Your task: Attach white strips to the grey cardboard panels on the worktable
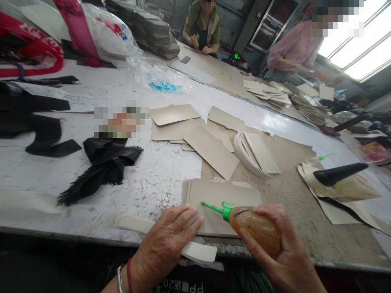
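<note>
My right hand (282, 240) is wrapped round a squeeze bottle (255, 228) of amber liquid, probably glue. Its green nozzle points left, the tip just over the top piece of a stack of beige flat panels (229, 195). Fingers stretched out, my left hand (171, 234) rests at the stack's left edge, partly over it. Pale strips lie around that hand: one strip (134, 222) to its left and another strip (200, 251) below, at the table edge; the hand covers whatever lies between them.
Loose beige panels (210, 150) and a curled pale band (244, 154) lie beyond the stack. Black fabric strips (106, 162) are at left, plastic bags (110, 36) behind. A black-handled tool (339, 174) lies right. Two people (203, 24) work across the table.
</note>
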`<action>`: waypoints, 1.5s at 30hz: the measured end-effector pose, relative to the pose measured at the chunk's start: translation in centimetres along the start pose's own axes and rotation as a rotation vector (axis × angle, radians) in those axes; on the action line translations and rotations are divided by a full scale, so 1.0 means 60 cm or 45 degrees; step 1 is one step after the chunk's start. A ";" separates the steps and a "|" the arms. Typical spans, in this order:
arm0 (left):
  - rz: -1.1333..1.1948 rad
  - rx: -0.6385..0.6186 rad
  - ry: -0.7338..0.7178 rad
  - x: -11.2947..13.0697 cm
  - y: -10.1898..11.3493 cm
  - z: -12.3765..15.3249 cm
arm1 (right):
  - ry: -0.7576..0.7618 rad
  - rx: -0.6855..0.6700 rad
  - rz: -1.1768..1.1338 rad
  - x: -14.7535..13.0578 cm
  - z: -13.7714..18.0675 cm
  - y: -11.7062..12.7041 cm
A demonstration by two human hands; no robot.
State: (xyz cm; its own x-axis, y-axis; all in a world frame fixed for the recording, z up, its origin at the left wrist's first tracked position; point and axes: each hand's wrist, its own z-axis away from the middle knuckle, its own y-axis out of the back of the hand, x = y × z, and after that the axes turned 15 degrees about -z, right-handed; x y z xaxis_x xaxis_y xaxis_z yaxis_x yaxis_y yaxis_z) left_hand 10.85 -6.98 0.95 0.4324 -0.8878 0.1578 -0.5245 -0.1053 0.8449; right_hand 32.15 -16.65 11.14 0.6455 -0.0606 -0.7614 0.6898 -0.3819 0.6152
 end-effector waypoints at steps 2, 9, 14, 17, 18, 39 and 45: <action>0.009 0.000 0.003 0.000 0.000 -0.001 | 0.003 -0.014 0.000 -0.001 0.004 0.004; 0.000 0.001 0.001 -0.001 0.001 0.000 | -0.004 0.002 0.055 0.003 0.009 0.023; -0.002 -0.009 -0.004 -0.001 -0.002 0.003 | 0.016 -0.004 0.099 0.004 0.001 0.017; -0.007 -0.018 -0.012 -0.002 -0.002 0.000 | 0.111 -0.022 0.131 0.008 -0.007 0.013; -0.010 -0.008 -0.013 -0.002 -0.001 -0.001 | 0.141 -0.036 0.139 0.009 -0.009 0.012; 0.009 -0.021 -0.024 -0.002 -0.001 0.003 | 0.053 -0.051 0.090 0.001 0.004 0.022; 0.004 -0.006 -0.012 -0.001 -0.002 0.001 | 0.097 -0.050 0.124 -0.001 -0.008 0.016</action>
State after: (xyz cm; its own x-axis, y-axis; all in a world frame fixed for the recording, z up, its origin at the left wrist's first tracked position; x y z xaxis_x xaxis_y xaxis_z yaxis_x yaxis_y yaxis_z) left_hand 10.80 -6.94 0.81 0.4237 -0.8924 0.1554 -0.5221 -0.1005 0.8470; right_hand 32.91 -16.58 11.85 0.7322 -0.0252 -0.6806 0.6337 -0.3409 0.6944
